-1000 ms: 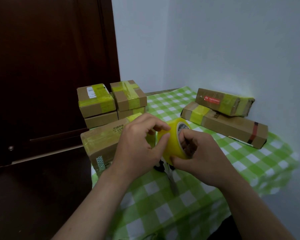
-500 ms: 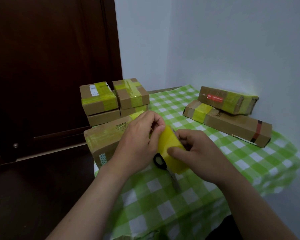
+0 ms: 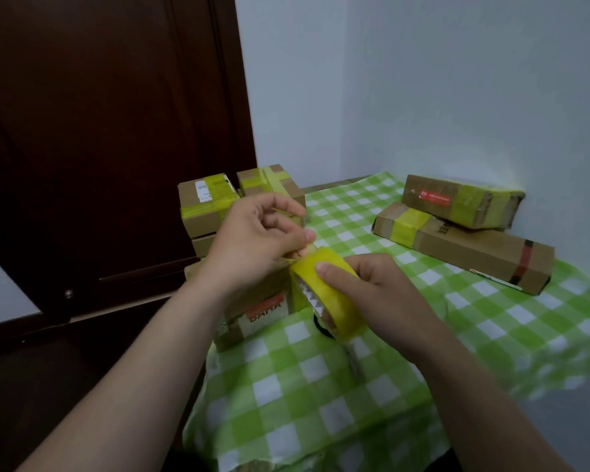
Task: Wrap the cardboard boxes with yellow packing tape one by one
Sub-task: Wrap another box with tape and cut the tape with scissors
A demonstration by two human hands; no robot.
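Small corner setup here: plain pale grey-white painted walls [image 3: 457, 80] meet behind the bench, which is covered in a green-and-white checked cloth [image 3: 321, 386]. On the left there's a big dark brown panelled wooden door [image 3: 99, 131], with dark floor [image 3: 65, 369] below. Lighting's dim and a bit flat.

Small table [image 3: 423, 352] under a green-and-white checked cloth, carrying taped cardboard boxes.

Taking the long flat box [image 3: 470, 257] near the wall as landmark: well to its left stands a stack of small boxes [image 3: 206, 207]; nearer the viewer from that stack sits another box [image 3: 256, 311]; scissors [image 3: 346, 349] lie just beside that one.
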